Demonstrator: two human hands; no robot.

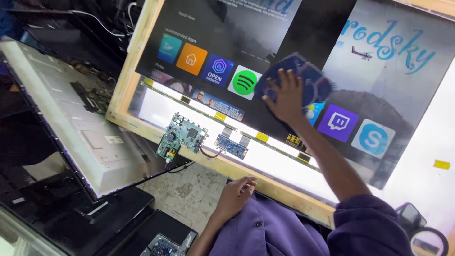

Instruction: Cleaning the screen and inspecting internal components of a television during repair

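- Right hand (284,97): pressed a blue patterned cloth (303,78) flat against the lit screen panel (379,71).
- Left hand (237,192): loosely curled, empty, touching the wooden frame (142,61).
- Green circuit board (182,135): hung below the panel.

You stood over a bare concrete floor (189,189), grey and stained, visible at six o'clock between the equipment. At nine o'clock, a pale metal television back panel (71,123) lay face down, tilted, with a dark circuit board (92,97) on it. Dark glossy panels (57,208) were stacked at seven o'clock, reflecting dim light. Black cables (102,23) trailed at eleven o'clock across a dark, cluttered area. At five o'clock, a round magnifier lamp (429,239) sat beside the wooden frame (132,61). Room light was low.
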